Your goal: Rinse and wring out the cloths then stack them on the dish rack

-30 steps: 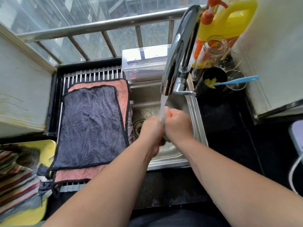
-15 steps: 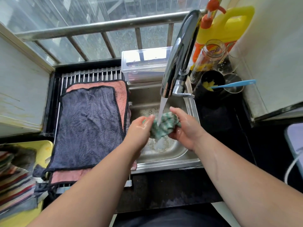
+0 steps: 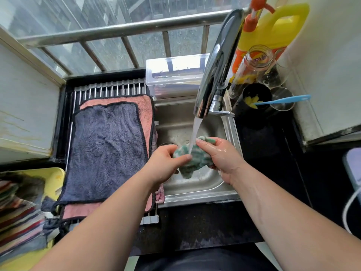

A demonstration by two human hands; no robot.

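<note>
- The left hand (image 3: pixel 166 163) pinches one end of the green cloth (image 3: pixel 195 162); the right hand (image 3: pixel 220 155) grasps the other end, fingers curled over it.
- The cloth is held bunched directly under the faucet (image 3: pixel 214 65) spout, so the water stream (image 3: pixel 196 132) lands on it and runs off into the sink (image 3: pixel 195 198) below.
- Left of the faucet, the grey cloth (image 3: pixel 105 149) lies spread flat on the pink cloth (image 3: pixel 145 108) over the dish rack (image 3: pixel 109 89), probably to drain.
- Right of the faucet, the glass jar (image 3: pixel 256 59) has a red-and-yellow label, too blurred to read; the yellow jug (image 3: pixel 273 30) behind it shows no legible writing.
</note>
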